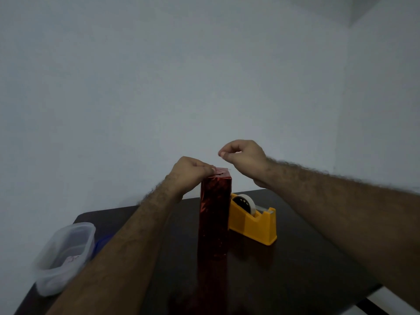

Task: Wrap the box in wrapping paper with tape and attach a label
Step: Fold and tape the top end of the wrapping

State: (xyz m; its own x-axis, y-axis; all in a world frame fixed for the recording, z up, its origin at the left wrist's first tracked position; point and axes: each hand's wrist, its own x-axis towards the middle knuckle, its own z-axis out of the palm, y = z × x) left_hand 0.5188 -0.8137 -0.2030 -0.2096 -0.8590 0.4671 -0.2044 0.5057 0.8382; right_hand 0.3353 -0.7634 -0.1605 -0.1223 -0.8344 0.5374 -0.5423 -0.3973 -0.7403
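Right hand: raised in the air, its grip narrow, thumb and forefinger pinched together; what is pinched is too small to be made out, possibly a strip of clear tape.

Left hand: fingers curled, grip pressed down on the top end of the box, where a fold of paper appears to be held flat.

Tall, narrow box wrapped in shiny red patterned paper: stood on end near the middle of the desk, long axis upright, top end pointed toward the hands. The top face is found just below and to the left of the right-hand pinch, apart from it; the left hand is the nearer, being already in contact. The coming move is judged to be a short descent of the right hand, down and leftward, onto that top face.

Yellow plastic tape dispenser with a white roll: set just beside the box on its right and slightly behind, cutter end pointed rightward.

Translucent plastic tub: placed at the left edge, well apart from the box; contents indistinct.

Dark brown desk: all items carried upon it.
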